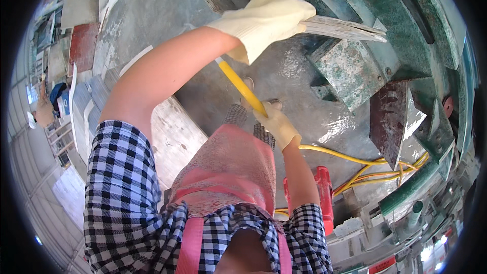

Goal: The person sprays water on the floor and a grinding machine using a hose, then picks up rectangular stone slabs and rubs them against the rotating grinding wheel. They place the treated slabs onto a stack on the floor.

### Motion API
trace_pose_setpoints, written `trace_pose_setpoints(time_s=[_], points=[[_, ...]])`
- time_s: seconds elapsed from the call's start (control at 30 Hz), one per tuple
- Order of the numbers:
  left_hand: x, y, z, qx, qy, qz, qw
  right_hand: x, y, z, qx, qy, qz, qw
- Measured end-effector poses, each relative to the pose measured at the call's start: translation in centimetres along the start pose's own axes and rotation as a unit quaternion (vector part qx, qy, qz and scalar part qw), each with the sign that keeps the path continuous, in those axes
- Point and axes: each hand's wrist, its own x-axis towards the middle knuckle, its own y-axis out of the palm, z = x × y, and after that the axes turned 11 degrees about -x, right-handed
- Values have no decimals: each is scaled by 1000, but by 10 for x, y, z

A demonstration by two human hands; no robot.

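Note:
My right hand [279, 126], in a cream rubber glove, is closed around a yellow hose [238, 83] in front of my legs. The hose's straight end slants up and left from my fist, with a pale tip beside the left glove's cuff. My left hand [269, 15], in a matching glove, reaches across to the upper right. Its fingers are bent down at the end of a weathered wooden slat [345, 28]. Most of those fingers are hidden by the glove's back, so the grip shows only in part. The slat lies against green, worn machinery [350, 68].
Wet concrete [324, 122] shines around my feet. Yellow hose coils [375, 175] lie at right near a red object [324, 198]. Angular metal plates [390, 116] jut out from the machinery. A pale board [175, 137] lies at my left. Another person [45, 109] is at far left.

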Motion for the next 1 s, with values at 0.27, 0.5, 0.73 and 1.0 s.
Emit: trace_pose_setpoints(time_s=[0.27, 0.5, 0.73, 1.0], points=[[2, 15, -9, 11, 52, -3, 999, 34, -13, 23, -11, 47, 65, 997], [-3, 26, -1, 10, 78, -30, 996, 52, -49, 82, -65, 62, 70, 993], [3, 11, 1, 48, 89, -28, 995, 78, -48, 114, 70, -139, -42, 987], [2, 8, -5, 60, 66, 1, 996, 82, -68, 100, 22, -125, -15, 992]])
